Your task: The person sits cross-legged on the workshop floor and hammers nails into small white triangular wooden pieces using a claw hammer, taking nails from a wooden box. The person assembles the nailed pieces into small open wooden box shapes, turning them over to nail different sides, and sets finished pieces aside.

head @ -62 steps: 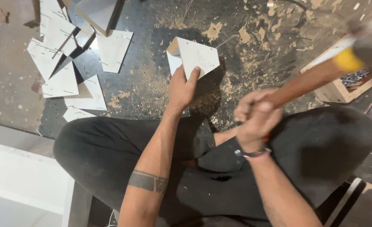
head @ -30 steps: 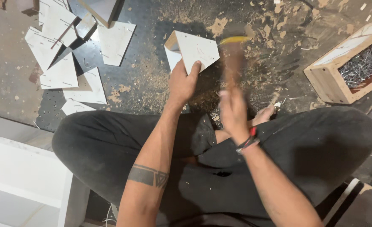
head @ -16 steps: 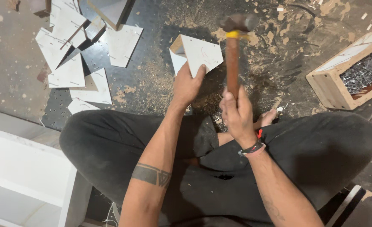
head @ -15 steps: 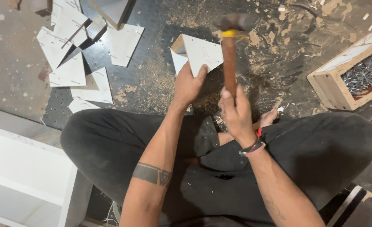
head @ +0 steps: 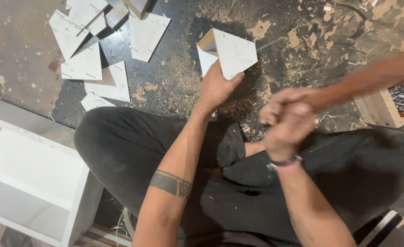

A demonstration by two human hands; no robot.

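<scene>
The person wears dark charcoal trousers (head: 133,151) dusted with pale specks, and a dark sock or soft shoe (head: 231,145) at the centre. Both forearms are bare, with no sleeves. The left forearm (head: 177,169) carries a black band tattoo (head: 171,184) patterned with triangles, at 7 o'clock. The right wrist has a dark bracelet (head: 282,163), just right of centre.

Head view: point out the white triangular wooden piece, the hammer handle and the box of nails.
white triangular wooden piece (head: 234,52), head view, on its flat top face.
hammer handle (head: 371,77), head view, on the blurred shaft.
box of nails (head: 382,107), head view, on its wooden wall.
</scene>
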